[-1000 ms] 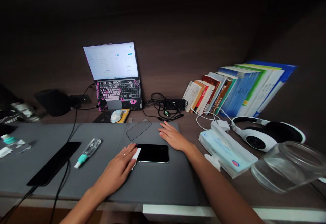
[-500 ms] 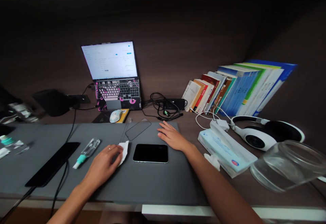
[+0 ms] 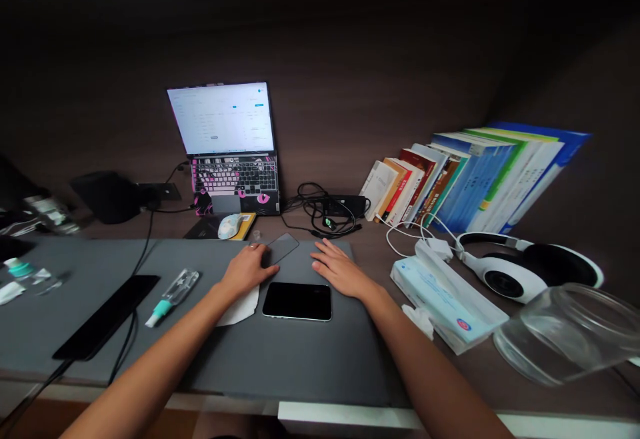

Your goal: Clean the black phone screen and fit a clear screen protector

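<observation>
Lightly, left hand (image 3: 247, 269) fingers are touching the thin, brittle screen protector (image 3: 284, 246), grip unclear, best edge-held; right hand (image 3: 340, 269) is lying released.

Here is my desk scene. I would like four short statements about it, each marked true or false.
1. The left hand is at the thin clear glass screen protector. True.
2. The right hand grips the flat black smartphone. False: it lies flat on the grey desk mat, beside the phone.
3. The open laptop has a dark screen. False: it is lit.
4. The white cloth wipe lies left of the phone. True.
</observation>
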A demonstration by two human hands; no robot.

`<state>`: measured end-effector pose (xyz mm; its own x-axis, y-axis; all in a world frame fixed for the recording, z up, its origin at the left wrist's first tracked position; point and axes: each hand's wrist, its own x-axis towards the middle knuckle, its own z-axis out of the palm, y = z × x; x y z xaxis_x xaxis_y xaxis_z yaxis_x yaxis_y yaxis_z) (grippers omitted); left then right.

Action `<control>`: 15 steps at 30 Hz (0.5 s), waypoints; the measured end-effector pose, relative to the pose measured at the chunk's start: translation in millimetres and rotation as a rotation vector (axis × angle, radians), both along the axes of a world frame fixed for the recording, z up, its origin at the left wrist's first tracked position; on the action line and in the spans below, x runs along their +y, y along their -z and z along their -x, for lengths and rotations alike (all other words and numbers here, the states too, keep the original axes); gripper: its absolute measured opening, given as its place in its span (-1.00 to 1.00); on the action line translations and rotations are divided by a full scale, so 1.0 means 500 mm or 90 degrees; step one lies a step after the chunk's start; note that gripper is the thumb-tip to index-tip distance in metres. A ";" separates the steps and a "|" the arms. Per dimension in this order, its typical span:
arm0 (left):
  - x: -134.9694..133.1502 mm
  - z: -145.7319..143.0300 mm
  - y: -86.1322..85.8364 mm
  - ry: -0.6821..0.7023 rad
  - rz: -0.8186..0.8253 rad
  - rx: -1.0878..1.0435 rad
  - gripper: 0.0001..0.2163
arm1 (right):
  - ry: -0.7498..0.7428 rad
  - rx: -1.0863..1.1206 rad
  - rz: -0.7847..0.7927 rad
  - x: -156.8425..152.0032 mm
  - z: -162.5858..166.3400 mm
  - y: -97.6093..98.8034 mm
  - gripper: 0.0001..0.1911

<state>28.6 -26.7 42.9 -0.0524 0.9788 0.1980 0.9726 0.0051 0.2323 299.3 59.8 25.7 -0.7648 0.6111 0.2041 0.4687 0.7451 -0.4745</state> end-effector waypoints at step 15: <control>0.015 0.006 0.007 0.063 -0.053 -0.044 -0.65 | 0.007 0.039 -0.002 0.004 0.002 0.012 -0.19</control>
